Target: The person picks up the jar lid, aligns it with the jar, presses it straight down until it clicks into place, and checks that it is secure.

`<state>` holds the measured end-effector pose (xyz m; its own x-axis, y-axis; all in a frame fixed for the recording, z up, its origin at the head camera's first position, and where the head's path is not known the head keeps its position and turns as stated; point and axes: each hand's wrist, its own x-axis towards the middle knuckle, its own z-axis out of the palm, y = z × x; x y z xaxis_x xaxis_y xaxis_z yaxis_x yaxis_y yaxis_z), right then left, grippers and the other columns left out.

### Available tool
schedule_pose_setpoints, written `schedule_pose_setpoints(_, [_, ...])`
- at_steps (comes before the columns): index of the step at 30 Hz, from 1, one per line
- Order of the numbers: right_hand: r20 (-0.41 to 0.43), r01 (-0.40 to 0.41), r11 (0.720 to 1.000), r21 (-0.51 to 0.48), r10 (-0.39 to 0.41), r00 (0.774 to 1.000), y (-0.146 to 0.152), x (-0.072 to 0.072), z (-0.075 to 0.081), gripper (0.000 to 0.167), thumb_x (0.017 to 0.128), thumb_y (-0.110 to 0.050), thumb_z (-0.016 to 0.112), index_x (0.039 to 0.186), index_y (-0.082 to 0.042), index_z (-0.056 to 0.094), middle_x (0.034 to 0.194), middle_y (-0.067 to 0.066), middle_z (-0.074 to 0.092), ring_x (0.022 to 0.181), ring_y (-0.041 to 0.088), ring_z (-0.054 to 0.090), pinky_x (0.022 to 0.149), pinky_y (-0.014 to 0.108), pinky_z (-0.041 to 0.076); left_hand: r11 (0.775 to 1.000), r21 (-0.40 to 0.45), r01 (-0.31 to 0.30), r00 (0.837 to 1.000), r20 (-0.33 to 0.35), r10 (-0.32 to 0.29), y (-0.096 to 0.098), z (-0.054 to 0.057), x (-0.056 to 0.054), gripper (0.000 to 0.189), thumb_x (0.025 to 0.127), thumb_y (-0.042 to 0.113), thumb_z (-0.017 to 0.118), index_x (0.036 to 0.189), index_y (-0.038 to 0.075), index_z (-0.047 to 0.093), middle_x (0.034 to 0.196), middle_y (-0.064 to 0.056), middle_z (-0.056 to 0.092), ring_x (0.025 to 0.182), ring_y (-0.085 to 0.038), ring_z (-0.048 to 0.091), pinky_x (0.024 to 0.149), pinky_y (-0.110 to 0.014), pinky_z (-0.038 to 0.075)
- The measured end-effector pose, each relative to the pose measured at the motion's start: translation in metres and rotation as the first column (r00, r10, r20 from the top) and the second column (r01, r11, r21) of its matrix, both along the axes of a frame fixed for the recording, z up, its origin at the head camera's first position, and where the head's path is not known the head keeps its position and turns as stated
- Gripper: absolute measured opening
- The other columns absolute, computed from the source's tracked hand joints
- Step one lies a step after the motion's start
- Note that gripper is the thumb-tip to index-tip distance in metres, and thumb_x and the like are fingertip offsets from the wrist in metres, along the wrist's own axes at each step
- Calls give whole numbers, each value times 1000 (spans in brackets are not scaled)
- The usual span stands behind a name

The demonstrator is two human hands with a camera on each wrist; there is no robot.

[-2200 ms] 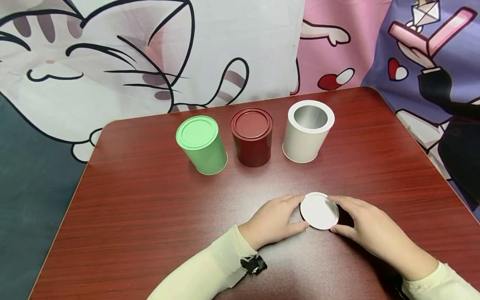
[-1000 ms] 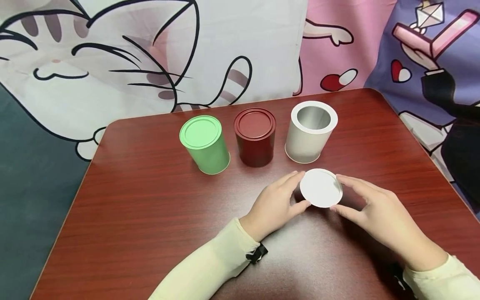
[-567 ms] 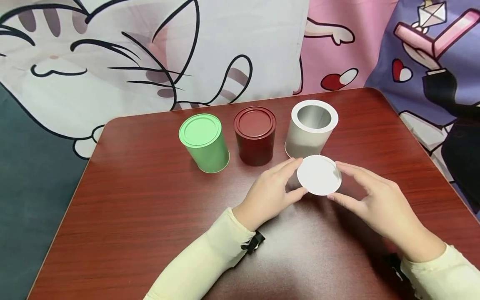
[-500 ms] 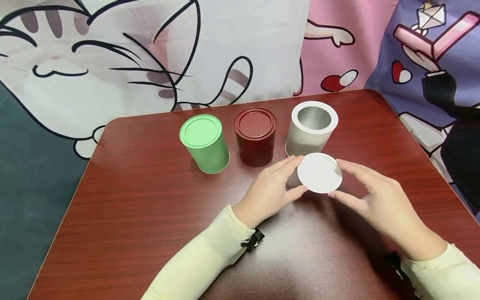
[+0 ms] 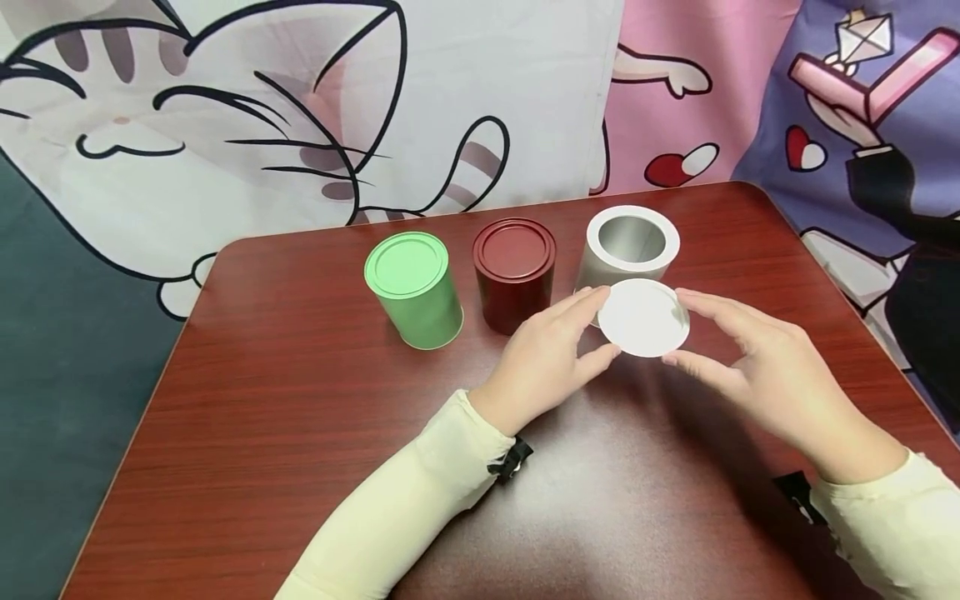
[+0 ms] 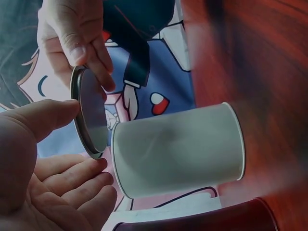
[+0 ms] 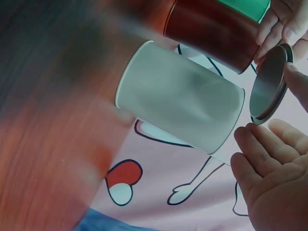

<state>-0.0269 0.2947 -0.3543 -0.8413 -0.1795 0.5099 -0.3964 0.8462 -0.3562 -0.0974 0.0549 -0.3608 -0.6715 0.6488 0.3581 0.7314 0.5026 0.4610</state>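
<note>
A round white can lid (image 5: 643, 317) is held off the table between my two hands, facing up. My left hand (image 5: 542, 357) pinches its left edge between thumb and fingers, and my right hand (image 5: 761, 371) pinches the opposite edge. Behind the lid stands an open white can (image 5: 600, 272); its rim is in sight, while the lid and left fingers hide part of its lower wall. In the left wrist view the lid (image 6: 93, 110) appears just off the mouth of the white can (image 6: 178, 149). The right wrist view shows the lid's recessed underside (image 7: 269, 84).
Left of the white can stand a dark red can (image 5: 514, 287) and a green can (image 5: 418, 308), both with lids on. They share a reddish-brown wooden table (image 5: 300, 433). A printed cloth with cartoon figures (image 5: 480, 75) hangs behind the far edge.
Both hands have lifted the lid off the table and carried it away from me, up to the front of the white can, which it now partly covers. The three cans have stayed in place.
</note>
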Motion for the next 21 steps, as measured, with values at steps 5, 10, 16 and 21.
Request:
schedule_pose_setpoints(5, [-7,0,1000,8,0,1000,1,-7,6,70,72,-34,91,135,-15,65,123,11,70,108,32,66,98,-1,27,1000,6,1,1000,4,-1,2,7,-7,58,92,27,74,142,7,53,139,-4,61,135,-16,52,108,-25,43])
schedule_pose_setpoints(10, [-3,13,1000,22,-13,1000,-1,-15,14,76,63,-14,95,134,-13,66,121,12,71,108,32,67,99,3,33,1000,-7,9,1000,7,-9,3,16,-15,58,93,25,72,143,5,51,140,-6,60,128,-15,57,103,-23,47])
schedule_pose_setpoints(16, [30,23,999,40,-24,999,0,-28,19,71,66,-14,93,131,-9,66,120,16,70,108,35,67,89,47,50,997,-73,-25,1000,-9,25,7,23,-25,59,95,27,68,145,4,50,143,-6,57,130,-15,55,105,-23,45])
schedule_pose_setpoints(21, [70,20,999,37,-23,997,0,-37,20,67,71,-14,91,132,-6,65,123,19,68,113,38,63,90,57,49,994,-102,-43,999,-5,42,10,24,-34,58,95,28,66,146,5,50,142,-5,58,126,-16,57,104,-26,46])
